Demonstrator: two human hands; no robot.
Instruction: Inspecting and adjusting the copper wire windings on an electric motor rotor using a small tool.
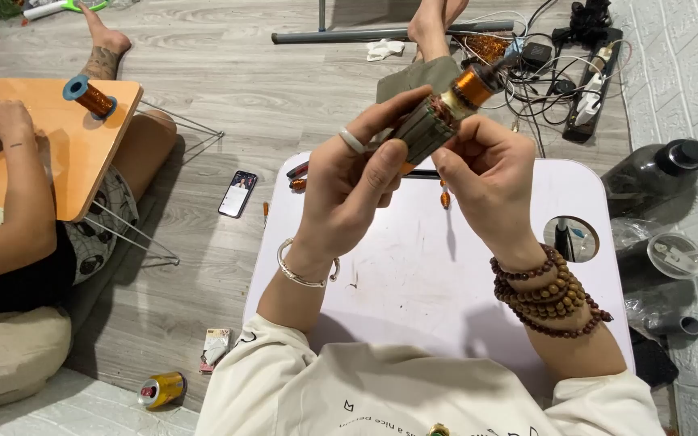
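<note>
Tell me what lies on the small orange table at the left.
A blue-ended spool of copper wire lies on the orange table; another person's forearm rests there too, covering part of the top.

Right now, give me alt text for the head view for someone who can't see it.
Both hands, left hand and right hand, hold a motor armature with copper windings above a white lap table. At left, another person sits at an orange table bearing a copper wire spool.
</note>
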